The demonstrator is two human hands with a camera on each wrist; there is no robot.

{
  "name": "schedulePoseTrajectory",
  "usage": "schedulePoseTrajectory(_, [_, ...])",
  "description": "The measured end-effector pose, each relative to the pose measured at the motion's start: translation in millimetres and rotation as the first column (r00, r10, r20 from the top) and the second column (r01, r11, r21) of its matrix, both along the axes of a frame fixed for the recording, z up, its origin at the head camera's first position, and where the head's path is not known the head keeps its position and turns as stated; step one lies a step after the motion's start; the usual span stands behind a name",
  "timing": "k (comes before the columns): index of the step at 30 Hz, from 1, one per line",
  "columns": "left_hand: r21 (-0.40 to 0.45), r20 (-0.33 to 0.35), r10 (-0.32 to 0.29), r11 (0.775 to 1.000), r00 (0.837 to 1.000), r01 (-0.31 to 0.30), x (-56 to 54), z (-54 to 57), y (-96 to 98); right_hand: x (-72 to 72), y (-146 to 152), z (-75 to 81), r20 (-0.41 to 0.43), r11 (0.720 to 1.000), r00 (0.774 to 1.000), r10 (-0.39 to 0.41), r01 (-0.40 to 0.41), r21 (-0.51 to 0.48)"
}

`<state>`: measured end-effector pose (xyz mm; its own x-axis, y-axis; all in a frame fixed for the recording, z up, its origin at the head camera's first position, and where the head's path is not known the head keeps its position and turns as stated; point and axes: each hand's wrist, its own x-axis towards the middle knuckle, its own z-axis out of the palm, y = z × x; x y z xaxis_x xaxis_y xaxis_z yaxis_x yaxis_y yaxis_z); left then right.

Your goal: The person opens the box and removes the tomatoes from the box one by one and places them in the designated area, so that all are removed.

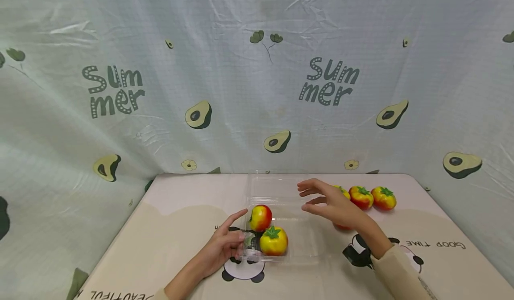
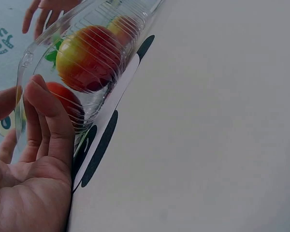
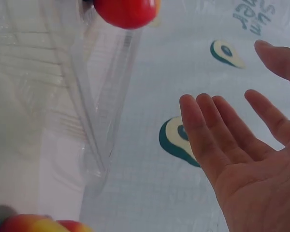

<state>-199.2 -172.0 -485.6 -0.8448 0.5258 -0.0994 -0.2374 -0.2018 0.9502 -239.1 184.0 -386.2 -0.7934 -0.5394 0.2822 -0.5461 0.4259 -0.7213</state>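
A clear plastic clamshell box point(image 1: 305, 242) lies on the table with its lid point(image 1: 277, 186) folded back. Inside, at the left, sit two red-and-yellow tomatoes, one behind point(image 1: 261, 217) and one in front point(image 1: 274, 241) with its green leafy top upward. My left hand point(image 1: 221, 251) rests against the box's left side, index finger extended along the edge and thumb at the wall. Over the box's back right corner hovers my right hand point(image 1: 331, 204), fingers spread loosely and palm bare in the right wrist view.
Right of the box, partly behind my right hand, several more tomatoes point(image 1: 361, 197) sit together on the table point(image 1: 160, 228), which has panda prints. A pale curtain point(image 1: 241, 90) with avocado prints hangs right behind the table's far edge.
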Motion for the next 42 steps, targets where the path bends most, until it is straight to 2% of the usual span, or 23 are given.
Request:
schedulePoseTrajectory(14, [0.009, -0.004, -0.002, 1.000, 1.000, 0.002, -1.3, 0.7, 1.0, -13.0, -35.8, 23.9, -0.043, 0.987, 0.996, 0.076, -0.069, 0.147])
schedulePoseTrajectory(20, [-0.002, 0.004, 0.001, 1.000, 1.000, -0.001, -0.5, 1.0, 0.8, -20.3, -52.1, 25.8, -0.008, 0.975, 0.994, 0.109, -0.105, 0.197])
schedulePoseTrajectory(26, [-0.007, 0.017, 0.012, 1.000, 1.000, -0.012, 0.4, 2.0, 0.7, -29.1, -69.0, 22.5, 0.078, 0.965, 0.989, 0.129, -0.143, 0.220])
schedulePoseTrajectory(31, [-0.002, 0.027, 0.009, 1.000, 1.000, -0.009, 1.1, 2.9, 0.9, -33.7, -80.8, 16.9, 0.119, 0.954, 0.984, 0.133, -0.160, 0.255])
schedulePoseTrajectory(42, [0.023, 0.021, -0.001, 1.000, 1.000, 0.001, 0.7, 1.2, 2.0, -36.6, -101.1, 4.0, 0.089, 0.920, 0.983, 0.159, -0.181, 0.349])
